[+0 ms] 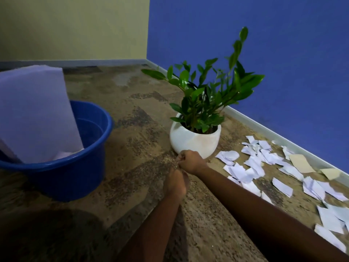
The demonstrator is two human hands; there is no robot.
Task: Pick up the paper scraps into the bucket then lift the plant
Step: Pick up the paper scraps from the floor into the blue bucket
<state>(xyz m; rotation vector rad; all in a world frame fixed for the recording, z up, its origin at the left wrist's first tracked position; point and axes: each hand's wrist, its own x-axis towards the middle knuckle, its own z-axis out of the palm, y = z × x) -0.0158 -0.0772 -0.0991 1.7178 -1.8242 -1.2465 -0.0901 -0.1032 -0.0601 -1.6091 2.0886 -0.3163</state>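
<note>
Where the yellow wall meets the blue wall, a mottled brown floor (132, 114) runs forward, carrying everything seen.

Landmark: one round white ceramic pot (194, 142), standing upright on the floor, holding one green leafy plant (207, 95) with several stems, the tallest leaning toward the blue wall (264, 44).

Left of the pot, well apart: one blue plastic bucket (75, 167), upright on the floor. One large pale lavender sheet (35, 114) stands in it, rising above the rim and leaning toward the left side. Paler paper shows at its foot inside the bucket.

Right of the pot, along the grey skirting board (283, 140): white torn paper scraps (255, 163) strewn on the floor, many overlapping, too many to count exactly; well over twenty. Two beige scraps (300, 163) lie among them, near the skirting.

Just in front of the pot, both bare arms reach forward. Right hand (190, 161) sits close against the pot's lower front, fingers curled in; something small seems pinched, but blur hides what it is. Left hand (175, 184) lies just nearer than the right, touching it, blurred; whether its fingers are curled or loose cannot be told.

Nothing lies between the pot and the bucket.
</note>
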